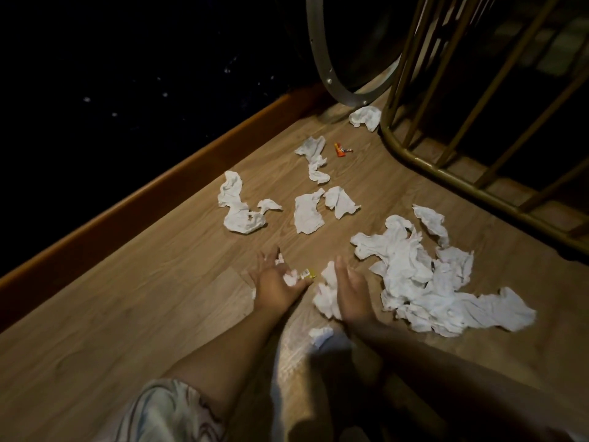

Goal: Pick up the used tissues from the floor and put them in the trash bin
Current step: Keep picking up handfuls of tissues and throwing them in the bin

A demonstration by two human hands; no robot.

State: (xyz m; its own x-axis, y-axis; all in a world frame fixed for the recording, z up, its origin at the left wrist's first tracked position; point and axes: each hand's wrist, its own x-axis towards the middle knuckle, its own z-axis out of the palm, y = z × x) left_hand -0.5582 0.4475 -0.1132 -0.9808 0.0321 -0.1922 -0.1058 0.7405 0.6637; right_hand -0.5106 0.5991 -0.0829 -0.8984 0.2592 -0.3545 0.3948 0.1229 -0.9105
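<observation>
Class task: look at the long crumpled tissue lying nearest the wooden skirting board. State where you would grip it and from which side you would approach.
Probably grip the long crumpled tissue at its bunched lower end, coming from above on the near side. That end is thickest and raised, and the left hand is closest there.

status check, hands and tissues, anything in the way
Left hand holds small tissue bits and a yellow wrapper. Right hand on a tissue wad. Big pile and loose tissues on floor. No bin in view.
</observation>
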